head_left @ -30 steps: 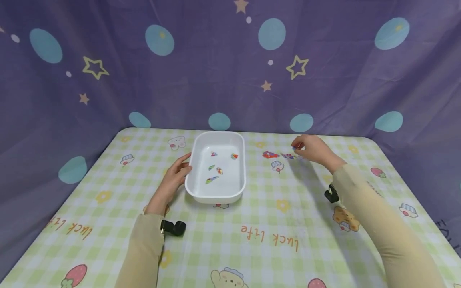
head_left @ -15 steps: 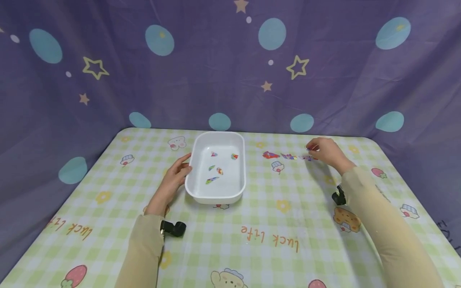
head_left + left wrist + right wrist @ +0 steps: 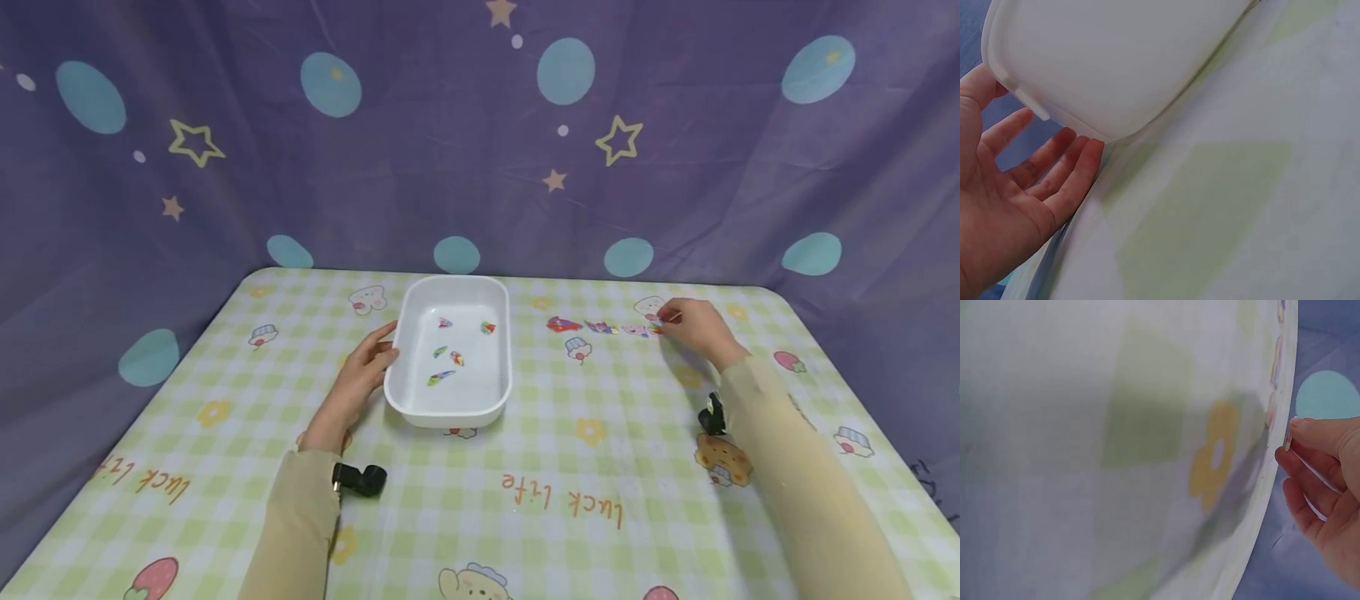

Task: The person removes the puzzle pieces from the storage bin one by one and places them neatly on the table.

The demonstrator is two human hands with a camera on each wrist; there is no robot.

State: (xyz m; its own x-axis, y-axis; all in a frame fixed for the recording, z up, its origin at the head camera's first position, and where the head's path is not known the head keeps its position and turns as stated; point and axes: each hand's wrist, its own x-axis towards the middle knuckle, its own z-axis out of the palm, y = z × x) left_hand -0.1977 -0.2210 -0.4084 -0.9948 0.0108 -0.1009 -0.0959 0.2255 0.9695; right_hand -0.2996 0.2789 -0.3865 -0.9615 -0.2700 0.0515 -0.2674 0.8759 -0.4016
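- My R hand (image 3: 701, 329): thumb + index pinching a thin piece (image 3: 1288, 443) approx. edge-on, lifted just off the cloth; other fingers loosely bent below the pinch. Its printed face I can't make out.
- Right by those fingertips, on the cloth: a red-orange piece (image 3: 656, 331), partly hidden by my hand.
- Leftward from the pinch, laid in a row: pink piece (image 3: 635, 331) nearest, then purple-yellow piece (image 3: 602, 327), then red piece (image 3: 564, 324) farthest from R hand, closest to the tray.
- My L hand (image 3: 358, 377): holding the white tray (image 3: 450, 419) at its left side — thumb up at the rim, fingers slightly bent, tips against the outer wall.
- Inside the tray, to the right of L hand, 5 pcs lying apart: pinkish piece (image 3: 446, 322) toward the far end, green-and-red piece (image 3: 487, 327) over by the wall opposite my hold, green sliver (image 3: 440, 352) and orange-white piece (image 3: 457, 358) side by side nr the middle, long green-blue piece (image 3: 441, 378) nearest me.
- Back from each grip: a black wrist device (image 3: 362, 481) on L, another black device (image 3: 712, 414) on R, both by beige sleeves (image 3: 292, 529).
- Under it all: green/white check cloth (image 3: 420, 533) w/ cartoon prints + "luck life" lettering.
- Beyond both hands: purple curtain (image 3: 420, 192) w/ stars & blue ovals.
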